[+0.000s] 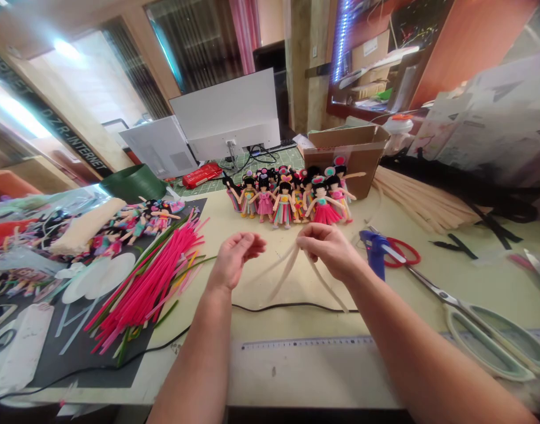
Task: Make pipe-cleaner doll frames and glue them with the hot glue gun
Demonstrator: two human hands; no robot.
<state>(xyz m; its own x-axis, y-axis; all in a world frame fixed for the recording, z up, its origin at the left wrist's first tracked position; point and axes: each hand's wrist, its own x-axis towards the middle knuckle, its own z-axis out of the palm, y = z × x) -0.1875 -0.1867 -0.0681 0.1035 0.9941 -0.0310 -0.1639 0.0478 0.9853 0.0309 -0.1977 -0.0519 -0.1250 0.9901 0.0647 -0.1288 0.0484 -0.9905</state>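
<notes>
Several pale strips (286,274) — down from right hand (326,246)

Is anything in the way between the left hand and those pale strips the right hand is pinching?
Nothing visible: only a gap above the table separates the left hand from the pale strips in the right hand.

Mostly matt fuzz, plus smooth plastic and metal
Dolls (284,203) look soft and fuzzy, kinda like the matt pale strips (287,274) in front of them and the pink stems (150,277) to their left; dull cardboard box (364,168) behind; smooth blue plastic glue gun (374,256) and shiny metal scissor blades (431,287) to their right.
</notes>
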